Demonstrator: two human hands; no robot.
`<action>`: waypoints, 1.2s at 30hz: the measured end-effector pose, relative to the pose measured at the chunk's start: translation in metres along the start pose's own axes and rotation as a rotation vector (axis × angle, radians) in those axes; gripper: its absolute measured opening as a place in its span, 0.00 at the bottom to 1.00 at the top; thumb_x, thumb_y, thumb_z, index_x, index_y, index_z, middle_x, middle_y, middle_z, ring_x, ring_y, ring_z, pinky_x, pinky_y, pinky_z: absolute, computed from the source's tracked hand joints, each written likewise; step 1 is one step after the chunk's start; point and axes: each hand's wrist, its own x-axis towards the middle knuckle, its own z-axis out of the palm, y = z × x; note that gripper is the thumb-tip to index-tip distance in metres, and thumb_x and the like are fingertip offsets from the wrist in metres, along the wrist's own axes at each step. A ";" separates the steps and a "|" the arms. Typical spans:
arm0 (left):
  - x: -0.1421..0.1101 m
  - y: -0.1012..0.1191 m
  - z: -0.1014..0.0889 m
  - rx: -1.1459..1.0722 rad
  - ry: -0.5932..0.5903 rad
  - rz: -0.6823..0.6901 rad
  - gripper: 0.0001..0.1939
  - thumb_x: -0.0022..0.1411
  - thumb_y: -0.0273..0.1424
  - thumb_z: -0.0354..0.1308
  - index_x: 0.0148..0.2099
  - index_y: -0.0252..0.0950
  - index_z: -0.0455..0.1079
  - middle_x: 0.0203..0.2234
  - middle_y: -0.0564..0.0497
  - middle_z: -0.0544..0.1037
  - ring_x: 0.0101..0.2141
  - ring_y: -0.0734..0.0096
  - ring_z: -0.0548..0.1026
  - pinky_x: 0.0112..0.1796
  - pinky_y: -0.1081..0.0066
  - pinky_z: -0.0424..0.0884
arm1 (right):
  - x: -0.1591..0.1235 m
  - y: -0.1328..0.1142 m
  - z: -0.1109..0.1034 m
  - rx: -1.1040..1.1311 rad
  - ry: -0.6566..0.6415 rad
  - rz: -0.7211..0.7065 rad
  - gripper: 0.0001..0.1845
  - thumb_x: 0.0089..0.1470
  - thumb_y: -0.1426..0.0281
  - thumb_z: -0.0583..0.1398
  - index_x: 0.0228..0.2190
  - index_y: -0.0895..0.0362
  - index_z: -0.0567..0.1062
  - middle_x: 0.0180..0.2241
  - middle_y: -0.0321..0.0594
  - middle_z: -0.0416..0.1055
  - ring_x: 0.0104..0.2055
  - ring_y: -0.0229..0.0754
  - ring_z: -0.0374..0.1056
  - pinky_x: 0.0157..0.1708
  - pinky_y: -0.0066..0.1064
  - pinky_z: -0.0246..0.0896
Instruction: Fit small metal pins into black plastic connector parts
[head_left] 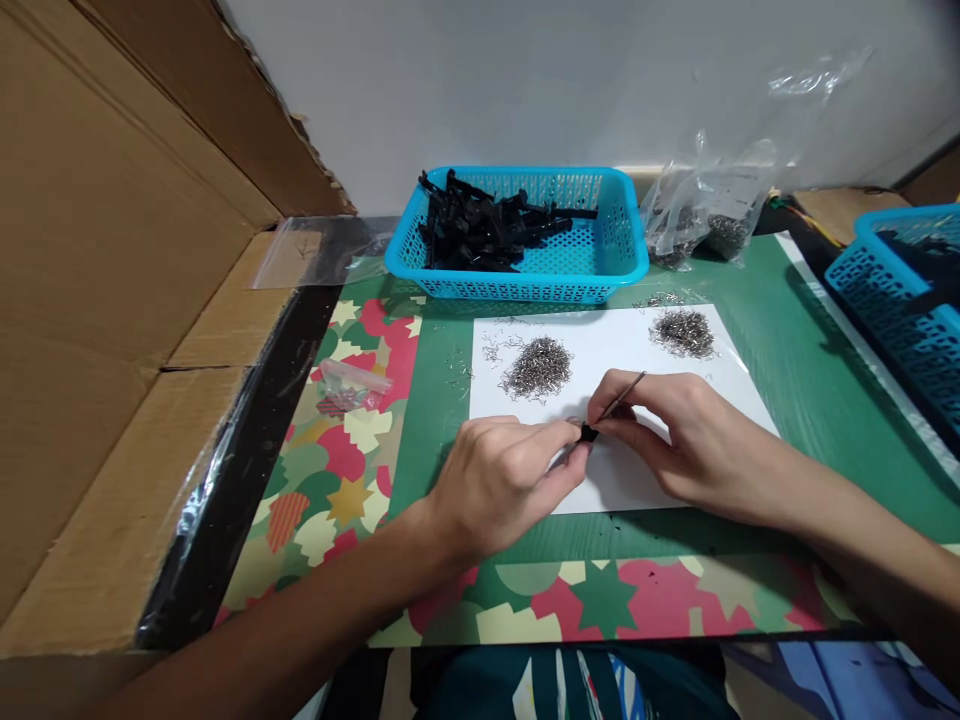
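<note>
Over the white paper [607, 345], both hands meet at a small black part [588, 433]. My left hand [499, 480] pinches this part between thumb and fingers, which cover most of it. My right hand [697, 440] is closed on a thin dark metal tool [634, 385] that slants up past the fingers. Its lower end is close to the black part; contact cannot be made out. Just beyond my hands lies a heap of tiny bent metal pieces [540, 368], and a second metal heap [682, 333] sits farther right.
A blue basket [517, 290] of black plastic parts stands at the back, with clear bags [709, 215] of metal pieces beside it. Another blue basket [900, 290] is at right. Cardboard [112, 300] walls the left side. A small plastic bag [352, 388] lies on the patterned sheet.
</note>
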 end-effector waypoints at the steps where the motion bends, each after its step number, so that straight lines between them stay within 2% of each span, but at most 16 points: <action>1: 0.000 0.000 0.000 -0.003 0.001 -0.004 0.07 0.70 0.28 0.62 0.38 0.34 0.79 0.20 0.55 0.81 0.17 0.73 0.74 0.22 0.69 0.64 | 0.000 0.000 0.000 -0.007 0.002 -0.003 0.08 0.68 0.79 0.57 0.40 0.54 0.72 0.36 0.38 0.76 0.35 0.40 0.72 0.37 0.31 0.65; 6: 0.000 0.000 0.000 -0.003 -0.015 -0.039 0.07 0.70 0.28 0.62 0.39 0.35 0.80 0.19 0.55 0.79 0.16 0.74 0.73 0.21 0.71 0.62 | 0.001 0.000 0.001 -0.039 -0.013 0.008 0.10 0.66 0.81 0.55 0.40 0.54 0.71 0.35 0.39 0.76 0.35 0.42 0.71 0.36 0.32 0.64; 11: 0.000 -0.001 0.000 -0.087 -0.025 -0.049 0.06 0.69 0.27 0.63 0.37 0.32 0.79 0.22 0.54 0.81 0.18 0.75 0.73 0.22 0.72 0.63 | 0.002 0.000 -0.001 -0.054 -0.054 0.028 0.11 0.64 0.82 0.56 0.39 0.55 0.72 0.35 0.39 0.77 0.35 0.43 0.71 0.36 0.33 0.63; 16: 0.002 -0.003 0.000 -0.140 -0.044 -0.091 0.02 0.66 0.27 0.66 0.39 0.34 0.79 0.24 0.54 0.82 0.19 0.75 0.74 0.23 0.73 0.64 | 0.003 -0.003 -0.007 0.056 -0.070 0.072 0.07 0.69 0.76 0.56 0.40 0.55 0.74 0.37 0.40 0.77 0.36 0.43 0.70 0.37 0.34 0.62; 18: 0.003 -0.003 -0.001 -0.137 -0.035 -0.113 0.02 0.67 0.27 0.66 0.42 0.35 0.79 0.26 0.54 0.83 0.19 0.76 0.73 0.23 0.73 0.65 | 0.002 -0.002 -0.009 0.108 -0.026 0.107 0.07 0.72 0.71 0.56 0.40 0.55 0.74 0.37 0.39 0.76 0.36 0.42 0.69 0.37 0.34 0.62; 20: 0.003 -0.004 -0.003 -0.149 -0.012 -0.136 0.05 0.67 0.27 0.66 0.45 0.36 0.79 0.28 0.55 0.84 0.19 0.77 0.71 0.24 0.74 0.66 | 0.002 0.002 -0.011 0.156 0.076 0.131 0.10 0.74 0.65 0.56 0.39 0.55 0.72 0.36 0.38 0.73 0.36 0.42 0.67 0.37 0.34 0.61; 22: 0.004 -0.004 -0.005 -0.161 0.018 -0.148 0.07 0.66 0.27 0.67 0.47 0.37 0.79 0.28 0.55 0.84 0.18 0.77 0.70 0.23 0.74 0.66 | 0.002 0.007 -0.013 0.205 0.185 0.126 0.15 0.75 0.61 0.55 0.36 0.54 0.70 0.34 0.37 0.69 0.36 0.42 0.64 0.38 0.34 0.60; 24: 0.003 -0.004 -0.008 -0.167 0.039 -0.152 0.07 0.66 0.26 0.67 0.47 0.37 0.80 0.25 0.56 0.81 0.18 0.77 0.68 0.22 0.74 0.65 | 0.002 0.011 -0.015 0.226 0.234 0.097 0.18 0.77 0.59 0.52 0.34 0.54 0.68 0.33 0.37 0.66 0.35 0.42 0.62 0.37 0.34 0.59; 27: 0.002 -0.004 -0.011 -0.187 0.054 -0.142 0.09 0.66 0.25 0.66 0.48 0.36 0.80 0.23 0.57 0.78 0.18 0.77 0.67 0.22 0.74 0.65 | 0.002 0.011 -0.019 0.077 0.150 0.006 0.15 0.77 0.63 0.50 0.37 0.54 0.70 0.35 0.38 0.68 0.36 0.42 0.63 0.39 0.34 0.59; 31: 0.003 -0.006 -0.013 -0.198 0.080 -0.109 0.11 0.67 0.25 0.65 0.50 0.36 0.79 0.25 0.57 0.79 0.18 0.78 0.68 0.23 0.75 0.68 | 0.002 0.007 -0.024 -0.143 -0.012 -0.104 0.07 0.73 0.67 0.59 0.46 0.55 0.76 0.41 0.41 0.72 0.45 0.44 0.66 0.45 0.36 0.60; 36: 0.004 -0.007 -0.014 -0.182 0.103 -0.086 0.09 0.67 0.24 0.64 0.49 0.35 0.80 0.26 0.55 0.81 0.17 0.78 0.66 0.20 0.75 0.65 | 0.003 0.015 -0.028 -0.212 -0.003 -0.133 0.07 0.71 0.69 0.63 0.46 0.55 0.81 0.36 0.39 0.70 0.41 0.43 0.66 0.40 0.33 0.59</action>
